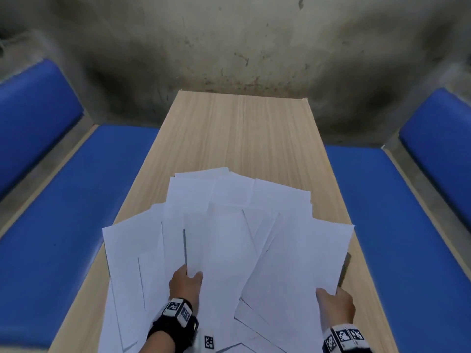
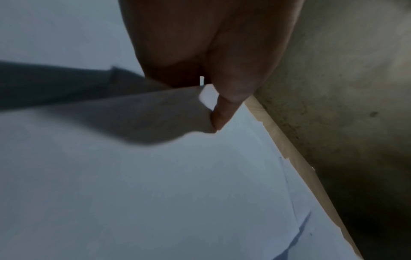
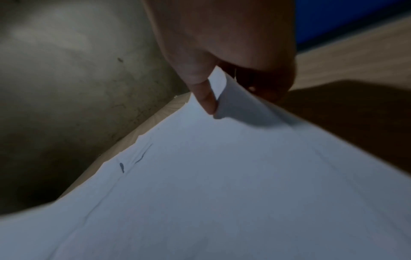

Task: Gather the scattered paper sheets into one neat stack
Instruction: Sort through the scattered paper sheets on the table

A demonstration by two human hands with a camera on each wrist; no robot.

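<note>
1. Paper sheets (image 1: 229,225), white, are fanned and overlapping across the near half of the wooden table (image 1: 242,128).
2. One sheet's near edge is pinched by the left hand (image 1: 184,284), thumb on top.
3. The corner of another sheet is pinched by the right hand (image 1: 335,305), thumb above, fingers curled beneath; the corner is lifted and bent.
4. Blue benches (image 1: 63,200) are seen on both sides; a stained concrete wall (image 1: 229,42) stands behind.
</note>
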